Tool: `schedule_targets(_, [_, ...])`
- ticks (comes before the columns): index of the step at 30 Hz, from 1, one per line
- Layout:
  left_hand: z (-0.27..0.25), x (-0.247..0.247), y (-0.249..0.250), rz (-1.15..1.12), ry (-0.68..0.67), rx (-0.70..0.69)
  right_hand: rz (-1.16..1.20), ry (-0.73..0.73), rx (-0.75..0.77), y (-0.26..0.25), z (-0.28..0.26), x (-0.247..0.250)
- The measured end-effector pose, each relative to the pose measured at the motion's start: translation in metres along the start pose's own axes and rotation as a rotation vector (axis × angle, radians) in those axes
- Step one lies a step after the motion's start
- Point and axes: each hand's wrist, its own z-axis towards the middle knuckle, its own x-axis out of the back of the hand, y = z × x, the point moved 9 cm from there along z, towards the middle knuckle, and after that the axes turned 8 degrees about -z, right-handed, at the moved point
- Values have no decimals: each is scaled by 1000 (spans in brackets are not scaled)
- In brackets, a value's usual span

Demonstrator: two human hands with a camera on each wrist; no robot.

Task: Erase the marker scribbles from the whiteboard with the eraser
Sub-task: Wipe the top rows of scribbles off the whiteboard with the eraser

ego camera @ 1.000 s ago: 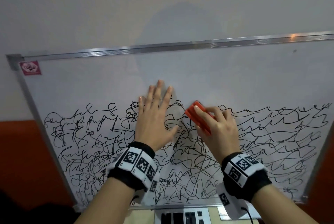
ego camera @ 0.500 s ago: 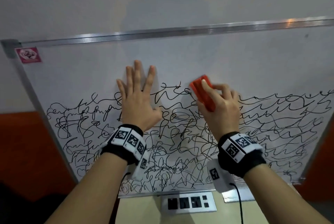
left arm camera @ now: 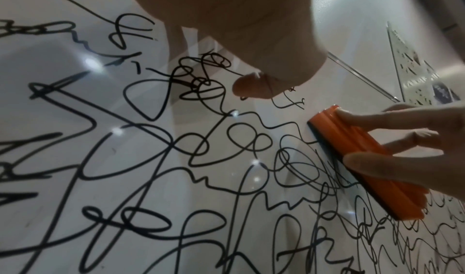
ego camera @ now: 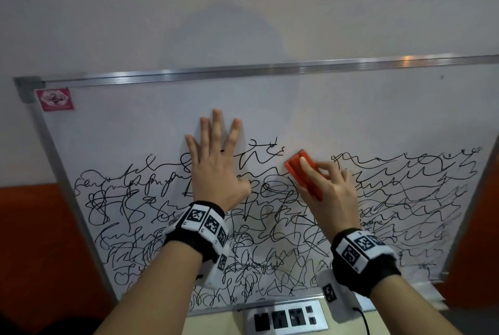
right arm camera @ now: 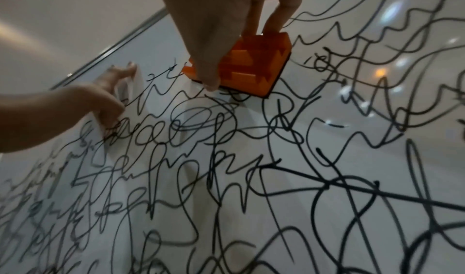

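Note:
A metal-framed whiteboard (ego camera: pixel 270 107) hangs on the wall, its lower half covered in black marker scribbles (ego camera: pixel 270 240). My right hand (ego camera: pixel 326 186) grips an orange eraser (ego camera: pixel 299 164) and presses it flat on the board at the top edge of the scribbles, right of centre. The eraser (left arm camera: pixel 352 151) shows a dark felt underside against the board, and my thumb and fingers hold the eraser (right arm camera: pixel 251 65) by its long sides. My left hand (ego camera: pixel 216 156) lies flat on the board with fingers spread, left of the eraser.
A pink sticker (ego camera: pixel 55 99) sits in the board's top left corner. A power socket strip (ego camera: pixel 283 318) lies on the desk under the board's bottom edge. Orange wall panels (ego camera: pixel 35 240) flank the board on both sides.
The right hand has carried the eraser up and to the right across the top scribbles, leaving a wiped gap there. The left hand has shifted left and up on the board.

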Motion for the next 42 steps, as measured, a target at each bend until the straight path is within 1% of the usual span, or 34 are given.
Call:
schedule_targets(4, [-1, 1, 1, 6, 25, -10, 18, 78, -88, -6, 22, 10])
schedule_targets(6, [-2, 2, 0, 3, 24, -22, 33, 93, -106, -12, 24, 8])
schedule_targets(11, [-4, 2, -1, 3, 20, -58, -2, 20, -41, -16, -12, -8])
schedule_targets(13, [-4, 2, -1, -6, 25, -60, -10, 23, -68, -17, -4, -4])
schedule_targets(16, [-4, 2, -2, -7, 30, -58, -16, 70, -95, -22, 13, 2])
schedule_targets(21, [-4, 1, -2, 18, 25, -71, -29, 94, -88, -30, -4, -3])
schedule_targets(25, [-5, 0, -3, 16, 32, -78, -26, 120, -86, -40, 21, 4])
schedule_targets(27, [-5, 0, -2, 16, 21, -78, -34, 129, -104, -43, 25, 2])
schedule_targets(29, [-5, 1, -3, 15, 18, -80, -51, 119, -110, -45, 12, -4])
schedule_targets(32, [-6, 0, -4, 15, 18, -85, -90, 74, -78, -47, -8, -11])
schedule_targets(38, [-7, 0, -5, -7, 24, -88, -53, 82, -113, -52, 40, 6])
schedule_targets(42, [-7, 0, -5, -4, 31, -88, -105, 63, -20, -55, 15, -2])
